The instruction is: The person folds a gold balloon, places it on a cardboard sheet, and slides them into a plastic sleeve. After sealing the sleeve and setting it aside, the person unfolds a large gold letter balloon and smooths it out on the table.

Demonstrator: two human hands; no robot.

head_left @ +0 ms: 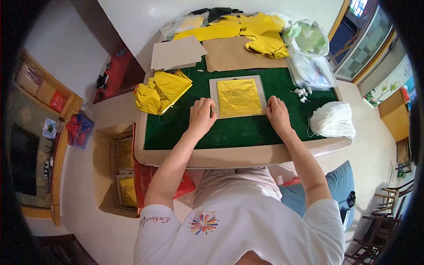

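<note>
A flat clear plastic bag (pixel 236 116) lies in front of me on the green tabletop. Inside it sit a pale grey card (pixel 214 90) and a folded yellow plastic sheet (pixel 240 102) with small dark print. At the bag's left edge, my left hand (pixel 203 115) is closed, fingers curled and thumb pressed in. My right hand (pixel 278 115) pinches the opposite edge in the same way. The fingertips are partly hidden, so the exact grip is hard to see. A crumpled yellow plastic bundle (pixel 161 92) lies beyond my left hand.
Grey cards (pixel 176 54), brown cardboard (pixel 240 55) and yellow sheets (pixel 260 26) lie at the back. On the right are clear bags (pixel 311 73), small white pieces (pixel 302 93) and a white string bundle (pixel 332 120). A cardboard box (pixel 106 176) with yellow packets stands on the floor at left.
</note>
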